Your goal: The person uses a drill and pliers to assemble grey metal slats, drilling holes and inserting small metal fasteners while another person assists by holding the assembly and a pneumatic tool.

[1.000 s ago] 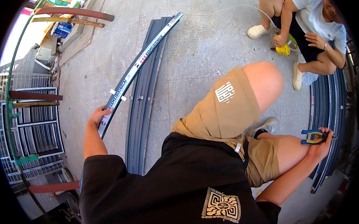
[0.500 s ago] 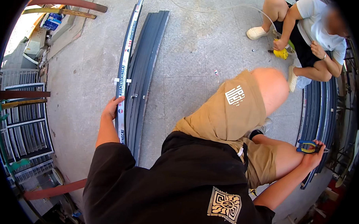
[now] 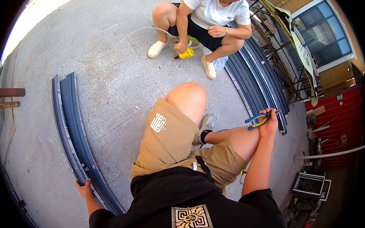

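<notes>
My left hand (image 3: 85, 189) is closed round the edge of a long dark metal profile (image 3: 65, 124) with a printed white film strip, at the lower left. Close along its right side lie more dark grey profiles (image 3: 75, 111), on the paving. A small light metal piece (image 3: 84, 167) sits on them just ahead of my fingers. My right hand (image 3: 269, 128) rests by my right knee, closed on a pair of pliers (image 3: 255, 121) with blue and yellow handles. The pliers' dark jaws point to the right, away from my leg.
A person (image 3: 215, 16) sits opposite, holding a yellow air tool (image 3: 186, 53) with a pale hose (image 3: 119, 43). More dark profiles (image 3: 249, 79) lie at the right. Beyond them are a red metal panel (image 3: 331, 125) and small frames (image 3: 309, 186). A tiny scrap (image 3: 137, 108) lies on the paving.
My view has swung to the right, so the profiles now appear farther left and the seated person nearer the middle. Both hands keep their hold.
</notes>
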Available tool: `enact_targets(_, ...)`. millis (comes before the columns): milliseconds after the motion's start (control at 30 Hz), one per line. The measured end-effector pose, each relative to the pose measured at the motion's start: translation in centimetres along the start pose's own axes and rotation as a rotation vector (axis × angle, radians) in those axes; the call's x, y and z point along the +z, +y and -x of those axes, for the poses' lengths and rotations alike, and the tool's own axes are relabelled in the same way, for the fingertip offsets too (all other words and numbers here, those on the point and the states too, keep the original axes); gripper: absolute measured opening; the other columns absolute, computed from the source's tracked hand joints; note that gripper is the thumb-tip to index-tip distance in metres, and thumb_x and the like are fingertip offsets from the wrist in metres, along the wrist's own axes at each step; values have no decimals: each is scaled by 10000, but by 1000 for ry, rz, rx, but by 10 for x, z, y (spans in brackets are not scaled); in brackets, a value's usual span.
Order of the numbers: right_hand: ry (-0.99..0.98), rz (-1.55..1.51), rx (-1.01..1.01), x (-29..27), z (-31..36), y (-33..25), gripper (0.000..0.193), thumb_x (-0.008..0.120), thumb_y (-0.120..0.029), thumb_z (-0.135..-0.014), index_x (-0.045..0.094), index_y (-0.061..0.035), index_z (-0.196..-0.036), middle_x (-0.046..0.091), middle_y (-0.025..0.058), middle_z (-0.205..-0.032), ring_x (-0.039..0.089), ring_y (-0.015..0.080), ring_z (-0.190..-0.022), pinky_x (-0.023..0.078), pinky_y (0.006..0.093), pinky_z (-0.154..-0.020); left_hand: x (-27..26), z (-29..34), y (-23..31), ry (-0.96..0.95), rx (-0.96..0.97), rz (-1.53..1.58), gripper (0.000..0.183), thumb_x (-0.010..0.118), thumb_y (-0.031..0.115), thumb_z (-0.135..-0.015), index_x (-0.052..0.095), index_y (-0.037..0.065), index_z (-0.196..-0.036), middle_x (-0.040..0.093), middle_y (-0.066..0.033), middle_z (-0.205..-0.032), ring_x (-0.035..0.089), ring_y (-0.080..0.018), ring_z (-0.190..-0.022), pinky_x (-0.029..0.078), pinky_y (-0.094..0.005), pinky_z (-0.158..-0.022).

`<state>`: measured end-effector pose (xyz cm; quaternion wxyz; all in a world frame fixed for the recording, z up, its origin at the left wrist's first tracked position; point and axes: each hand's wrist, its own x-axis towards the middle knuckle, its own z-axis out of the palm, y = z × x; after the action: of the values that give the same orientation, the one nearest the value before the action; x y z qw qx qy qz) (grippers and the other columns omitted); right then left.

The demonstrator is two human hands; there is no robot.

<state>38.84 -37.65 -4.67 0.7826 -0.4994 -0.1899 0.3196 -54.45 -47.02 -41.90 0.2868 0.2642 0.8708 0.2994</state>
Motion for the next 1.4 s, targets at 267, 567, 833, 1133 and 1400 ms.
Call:
enact_targets(267,71,45,-6,30,5,14,209,587,-280,-1137,637,-87,-1076,664,54,-983,645,227,-916,563,408,-931,5,-6,-9,197,164,-324,994,944,242,-692,501,34,-1557,657,-258,-1437,634,-440,-1331,490,-490,-1135)
enact_targets(567,94,-7,-33,32,3,11,178,615,-254,-1121,647,-83,-1081,672,58,-964,663,215,-879,571,390,-873,26,-9,20,119,-296,-643,1174,975,202,-608,393,102,-1622,652,-220,-1451,611,-410,-1378,471,-479,-1196)
enact_targets(833,109,-56,-109,28,13,2,241,613,-318,-1124,617,-97,-1028,649,45,-919,651,203,-832,566,401,-839,17,26,81,281,82,-993,756,791,279,-887,500,60,-1550,607,-222,-1404,579,-403,-1320,479,-485,-1092)
enact_targets(1133,177,-277,-77,4,9,13,333,674,-437,-1081,620,-141,-938,628,21,-823,632,195,-749,548,386,-765,118,42,258,258,684,-176,797,692,-35,-896,396,30,-1632,493,-232,-1527,492,-421,-1437,398,-512,-1203)
enact_targets(1400,135,-758,-157,-56,18,-10,368,687,-417,-1072,599,-81,-951,625,44,-863,619,207,-823,534,365,-823,149,200,490,-350,1051,330,610,664,-37,-951,509,34,-1536,489,-164,-1582,518,-298,-1443,466,-436,-1151)
